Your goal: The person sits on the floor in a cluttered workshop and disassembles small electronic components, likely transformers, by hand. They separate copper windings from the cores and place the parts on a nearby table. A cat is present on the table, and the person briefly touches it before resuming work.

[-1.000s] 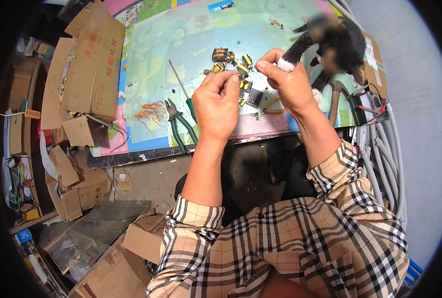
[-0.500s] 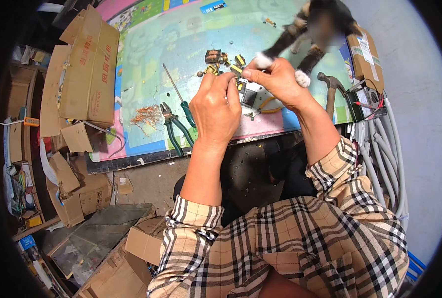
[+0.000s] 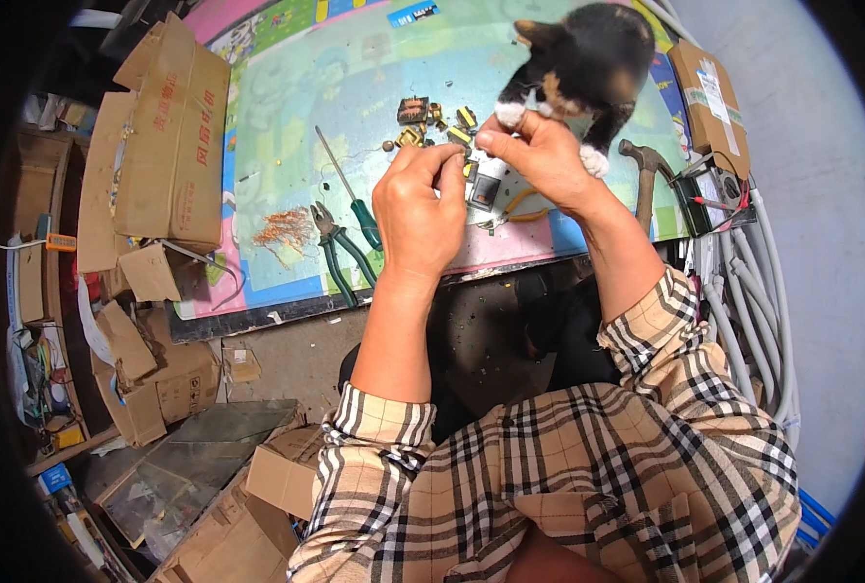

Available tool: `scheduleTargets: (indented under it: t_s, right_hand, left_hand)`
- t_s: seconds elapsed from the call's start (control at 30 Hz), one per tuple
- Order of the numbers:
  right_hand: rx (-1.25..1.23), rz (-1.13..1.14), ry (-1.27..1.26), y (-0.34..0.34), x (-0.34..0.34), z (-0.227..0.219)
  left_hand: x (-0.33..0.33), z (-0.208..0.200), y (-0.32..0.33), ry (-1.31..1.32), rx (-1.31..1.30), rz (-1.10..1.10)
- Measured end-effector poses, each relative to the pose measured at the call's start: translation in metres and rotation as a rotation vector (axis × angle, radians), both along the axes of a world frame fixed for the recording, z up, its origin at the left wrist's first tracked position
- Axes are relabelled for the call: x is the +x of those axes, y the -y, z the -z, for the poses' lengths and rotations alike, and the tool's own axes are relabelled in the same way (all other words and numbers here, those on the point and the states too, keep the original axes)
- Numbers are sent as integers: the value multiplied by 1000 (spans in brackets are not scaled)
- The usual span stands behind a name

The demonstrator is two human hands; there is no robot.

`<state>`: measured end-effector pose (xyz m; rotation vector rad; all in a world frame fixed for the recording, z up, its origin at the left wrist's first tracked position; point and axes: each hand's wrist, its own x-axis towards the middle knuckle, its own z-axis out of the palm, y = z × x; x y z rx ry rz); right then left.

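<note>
My left hand is closed in a pinch above the table, its fingertips beside a heap of small transformers and coils. What it pinches, if anything, is hidden. Across from it, my right hand presses thumb and forefinger together; what lies between them is too small to make out. A black, orange and white cat leans in from the far side, one white paw at my right fingers and the other by the wrist. Between and beyond my hands lie a copper-wound transformer, yellow-taped transformers and a black block-shaped part.
Left of my hands lie a screwdriver, green-handled pliers and a tangle of copper wire. A hammer and a meter with red leads sit at the right. Cardboard boxes stand along the left edge.
The cat has lowered its head and shifted left, turning its face toward my right hand. Both my hands keep nearly the same place and pinch.
</note>
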<state>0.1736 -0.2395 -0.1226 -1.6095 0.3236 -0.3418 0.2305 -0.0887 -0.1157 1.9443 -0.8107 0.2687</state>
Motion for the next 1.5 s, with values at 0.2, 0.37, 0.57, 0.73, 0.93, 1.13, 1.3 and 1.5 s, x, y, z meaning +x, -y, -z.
scheduleTargets:
  t_s: [0.2, 0.37, 0.57, 0.73, 0.93, 1.13, 1.3, 1.5]
  right_hand:
    - [114, -175, 1, 6, 0, 7]
    - [312, -113, -49, 4, -4, -8]
    - [749, -150, 42, 5, -2, -5]
    - [1013, -111, 108, -4, -1, 2]
    - [742, -181, 6, -1, -4, -4]
    - [561, -152, -12, -8, -7, -13]
    - [346, -100, -60, 0, -8, -14]
    - [129, -124, -50, 1, -7, -10]
  left_hand:
    - [-2, 0, 0, 99, 65, -41]
    - [-4, 3, 3, -84, -38, -81]
    - [5, 1, -4, -727, -437, 39]
    - [4, -4, -2, -982, -597, 0]
    - [12, -5, -8, -838, -490, 97]
    - [11, 3, -5, -634, -368, 67]
    - [4, 4, 3, -407, -286, -3]
    - [-1, 3, 2, -171, -130, -34]
